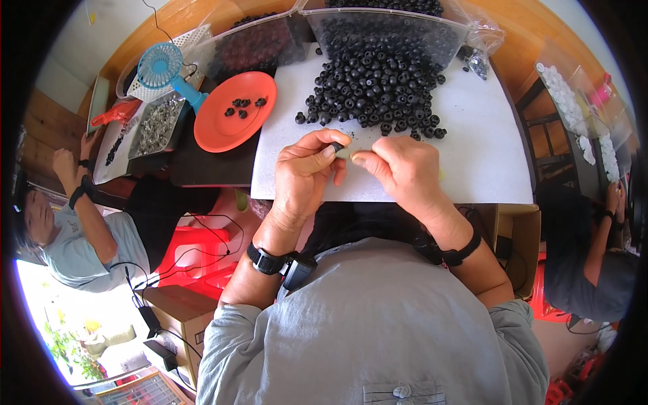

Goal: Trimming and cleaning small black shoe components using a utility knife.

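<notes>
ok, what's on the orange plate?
The orange plate holds a handful of small black round parts, loosely scattered near its upper middle. The rest of it is bare. Nothing covers the plate, though its underside is hidden.

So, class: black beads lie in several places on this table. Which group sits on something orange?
The few black beads on the round orange plate, left of the big loose pile on the white sheet.

Brown cardboard boxes low left and beside table's right edge.

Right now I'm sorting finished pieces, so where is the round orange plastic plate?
Head view, left of the hands: the round orange plastic plate lies between the blue handheld fan and the white board.
</notes>
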A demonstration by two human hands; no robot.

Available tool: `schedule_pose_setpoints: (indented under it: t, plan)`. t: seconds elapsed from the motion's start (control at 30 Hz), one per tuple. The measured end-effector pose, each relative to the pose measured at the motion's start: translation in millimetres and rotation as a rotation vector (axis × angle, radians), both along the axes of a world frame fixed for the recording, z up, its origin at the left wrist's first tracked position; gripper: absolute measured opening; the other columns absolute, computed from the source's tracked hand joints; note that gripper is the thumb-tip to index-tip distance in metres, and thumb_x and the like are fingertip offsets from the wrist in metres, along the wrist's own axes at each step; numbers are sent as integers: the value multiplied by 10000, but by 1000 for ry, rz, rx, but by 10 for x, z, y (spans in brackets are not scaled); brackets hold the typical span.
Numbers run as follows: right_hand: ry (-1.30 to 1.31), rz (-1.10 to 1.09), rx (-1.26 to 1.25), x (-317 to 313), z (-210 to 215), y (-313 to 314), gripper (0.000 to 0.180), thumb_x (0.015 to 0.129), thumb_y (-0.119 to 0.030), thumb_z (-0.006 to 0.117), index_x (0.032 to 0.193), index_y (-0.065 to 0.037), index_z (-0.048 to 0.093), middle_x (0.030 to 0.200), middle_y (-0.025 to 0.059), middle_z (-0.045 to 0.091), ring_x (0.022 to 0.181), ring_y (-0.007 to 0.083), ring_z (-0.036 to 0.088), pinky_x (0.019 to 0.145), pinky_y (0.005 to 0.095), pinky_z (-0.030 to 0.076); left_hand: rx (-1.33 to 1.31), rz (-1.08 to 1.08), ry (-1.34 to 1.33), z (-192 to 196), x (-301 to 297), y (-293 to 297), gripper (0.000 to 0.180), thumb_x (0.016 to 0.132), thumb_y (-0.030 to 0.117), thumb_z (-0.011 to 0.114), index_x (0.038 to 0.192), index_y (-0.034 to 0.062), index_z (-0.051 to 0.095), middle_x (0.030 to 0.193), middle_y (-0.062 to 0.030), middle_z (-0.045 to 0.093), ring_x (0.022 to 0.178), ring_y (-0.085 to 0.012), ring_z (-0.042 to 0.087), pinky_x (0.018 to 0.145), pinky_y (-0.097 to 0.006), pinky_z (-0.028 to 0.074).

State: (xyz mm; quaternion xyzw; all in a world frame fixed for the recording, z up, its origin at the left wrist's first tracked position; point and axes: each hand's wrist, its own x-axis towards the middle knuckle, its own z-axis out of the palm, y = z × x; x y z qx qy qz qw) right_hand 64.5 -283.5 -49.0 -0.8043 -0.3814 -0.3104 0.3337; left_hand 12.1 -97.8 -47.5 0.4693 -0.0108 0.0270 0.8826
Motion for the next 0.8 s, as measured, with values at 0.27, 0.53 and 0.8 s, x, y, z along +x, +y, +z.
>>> schedule_pose_setpoints:
  t: [0.27, 0.53, 0.8]
  plan:
    - [28, -49, 153, 0, 28, 5, 323, 865, -313, 734, 688, -109, 557, 564, 36, 545, 508, 230, 559, 456, 360, 420, 16, -18, -23, -16, 26, 27, 261, 969, 7, 529, 1196, -84, 619, 1003, -133, 633, 825, -205, 597, 635, -308, 484]
    - [77, -79, 95, -5, 45, 17, 347, 878, -331, 717, 678, -107, 543, 561, 51, 550, 508, 240, 572, 454, 373, 420, 44, -12, -20, 20, 9, -20, 243, 965, 4, 554, 1180, -64, 648, 957, -117, 649, 810, -171, 597, 658, -295, 502]
    - [130, -73, 105, -19, 51, 22, 336, 868, -300, 737, 687, -81, 559, 567, 67, 543, 490, 239, 540, 458, 361, 404, 32, -22, -49, 0, -8, 1, 229, 969, -5, 544, 1164, -61, 652, 980, -124, 653, 815, -173, 600, 654, -299, 504]
